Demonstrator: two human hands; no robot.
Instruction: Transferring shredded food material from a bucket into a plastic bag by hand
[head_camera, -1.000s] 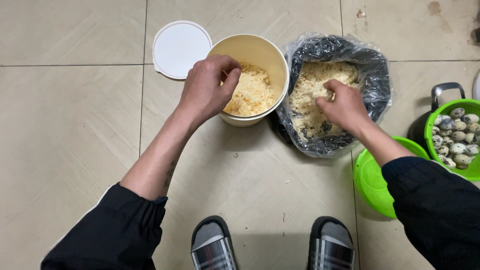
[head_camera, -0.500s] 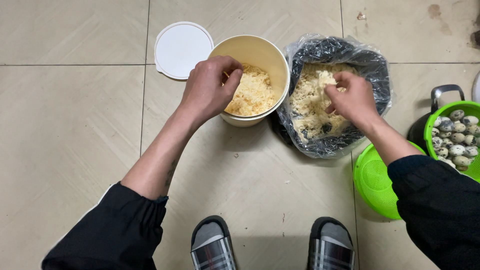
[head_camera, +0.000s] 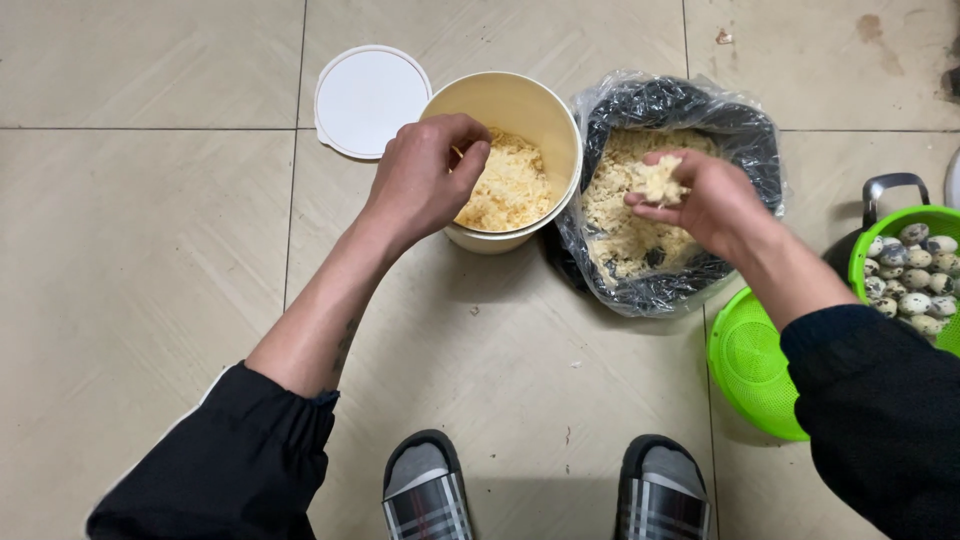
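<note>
1. Beige floor tiles (head_camera: 150, 300) serve as the work surface; everything sits low, within reach of a person whose two slippers (head_camera: 425, 495) show at the bottom edge.
2. Tub (head_camera: 520, 105), cream and round, stands open. Its white lid (head_camera: 368, 98) lies flat just beside it on the left, out of the way so the mouth stays free.
3. Bag (head_camera: 745, 140), black plastic, sits touching or nearly touching the tub on the right, its rim rolled down so the pale yellow shreds (head_camera: 620, 230) inside are exposed.
4. More shreds of the same kind fill the tub about halfway.
5. Left hand (head_camera: 425, 180) hangs over the tub's near rim, fingers curled inward and pressed loosely together; thumb meets fingertips above the contents. Whether anything is pinched between them I cannot tell.
6. Right hand (head_camera: 700, 200) is raised above the bag, fingers cupped and closed on a clump (head_camera: 660, 180) of shreds, which sticks out at the fingertips.
7. Green strainer (head_camera: 750, 365) lies on the floor near the right forearm; a green bowl (head_camera: 870, 250) of speckled eggs (head_camera: 905, 275) stands at the right edge, with a dark pot handle (head_camera: 893, 185) behind it.
</note>
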